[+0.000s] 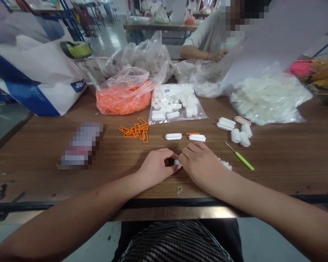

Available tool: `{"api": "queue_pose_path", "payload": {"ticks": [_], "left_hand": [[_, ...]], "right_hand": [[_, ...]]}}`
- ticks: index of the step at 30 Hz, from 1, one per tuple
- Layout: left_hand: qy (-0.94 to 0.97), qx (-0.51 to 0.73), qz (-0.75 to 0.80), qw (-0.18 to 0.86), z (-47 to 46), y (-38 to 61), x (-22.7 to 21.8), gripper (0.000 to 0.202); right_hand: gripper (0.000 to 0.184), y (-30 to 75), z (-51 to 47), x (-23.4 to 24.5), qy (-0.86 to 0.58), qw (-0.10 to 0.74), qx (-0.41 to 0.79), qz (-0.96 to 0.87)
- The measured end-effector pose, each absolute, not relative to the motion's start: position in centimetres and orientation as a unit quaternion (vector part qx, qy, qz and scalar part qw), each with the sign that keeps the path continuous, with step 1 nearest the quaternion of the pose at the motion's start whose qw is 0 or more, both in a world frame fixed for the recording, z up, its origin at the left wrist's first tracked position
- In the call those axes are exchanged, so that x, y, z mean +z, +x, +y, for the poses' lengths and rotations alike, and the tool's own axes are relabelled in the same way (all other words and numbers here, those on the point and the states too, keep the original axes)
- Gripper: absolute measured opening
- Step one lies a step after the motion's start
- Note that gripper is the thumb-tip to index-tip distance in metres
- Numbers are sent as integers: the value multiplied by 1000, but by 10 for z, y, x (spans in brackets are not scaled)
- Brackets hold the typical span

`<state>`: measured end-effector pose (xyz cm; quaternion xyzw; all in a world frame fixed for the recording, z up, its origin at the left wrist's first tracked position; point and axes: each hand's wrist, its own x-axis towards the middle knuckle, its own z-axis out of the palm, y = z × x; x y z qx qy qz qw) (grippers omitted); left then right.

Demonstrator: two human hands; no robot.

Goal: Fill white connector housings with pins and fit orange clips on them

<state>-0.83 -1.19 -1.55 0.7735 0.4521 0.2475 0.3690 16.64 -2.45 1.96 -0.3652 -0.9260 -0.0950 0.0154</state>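
Note:
Near the table's front edge, my left hand (155,168) and my right hand (200,163) meet over a small white plastic piece (177,162). The left thumb and fingers pinch its left end, while the right fingers close over its other end and hide most of it. Just beyond my hands lie two white plastic housings (174,136), with a thin orange strip (192,133) behind the right one. Small white parts (226,164) show partly from behind my right hand. Farther right rests a pick with a green handle (244,161), its thin metal tip pointing away.
Orange rectangular frames (136,130) lie loose near a bag of orange parts (123,96). Bags of white parts (177,103) stand behind. White pieces (226,123) sit at right; a pixelated flat object (80,145) and a bottle (84,62) at left. A person works opposite.

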Motion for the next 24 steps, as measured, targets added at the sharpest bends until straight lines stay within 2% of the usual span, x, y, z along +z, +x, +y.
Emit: {"api": "queue_pose_path", "payload": {"ticks": [2, 6, 8, 14, 19, 24], "left_hand": [[764, 253, 460, 376, -12, -8, -17, 9], [754, 254, 464, 389, -12, -8, -17, 9], [755, 255, 461, 391, -12, -8, -17, 9], [762, 252, 458, 383, -12, -9, -17, 10], [756, 251, 461, 390, -13, -8, -16, 11], [754, 248, 465, 392, -14, -8, -15, 12]], "right_hand": [[13, 170, -21, 19, -389, 39, -27, -920], [9, 179, -10, 18, -454, 122, 182, -863], [8, 182, -6, 19, -467, 140, 240, -840], [9, 186, -5, 20, -465, 133, 259, -836], [13, 191, -8, 22, -432, 157, 262, -848], [18, 197, -12, 28, -366, 154, 188, -898]]}}
